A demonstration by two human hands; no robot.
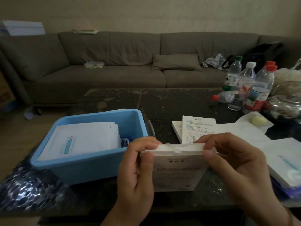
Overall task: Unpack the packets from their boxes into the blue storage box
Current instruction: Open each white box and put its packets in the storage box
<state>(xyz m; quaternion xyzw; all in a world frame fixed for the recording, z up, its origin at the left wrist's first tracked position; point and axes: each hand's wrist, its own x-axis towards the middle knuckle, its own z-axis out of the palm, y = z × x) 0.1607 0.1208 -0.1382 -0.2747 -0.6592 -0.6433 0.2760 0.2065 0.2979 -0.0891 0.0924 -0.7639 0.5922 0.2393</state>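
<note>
Holding a white box (177,167) upright over the near edge of the desk (162,103), I have my left hand (138,170) pinching its top left corner and my right hand (231,162) pinching the top right, thumbs towards me and fingers curled over the torn top flap. Print on the box face is too blurred to read. Just left of it, touching my left knuckles, sits the blue bin (78,167), with a stack of white packets (84,139) inside; each shows a blue label I cannot read, and I cannot count them. Behind the box lie a leaflet (197,128) and a flat white box (176,129) beneath it. More white sheets (285,154) spread to my right. I count five bottles (259,90) at the far right, one lying on its side, beside a glass bowl (285,101). Bubble wrap (27,190) lies near left. A sofa (114,62) runs behind the desk.
</note>
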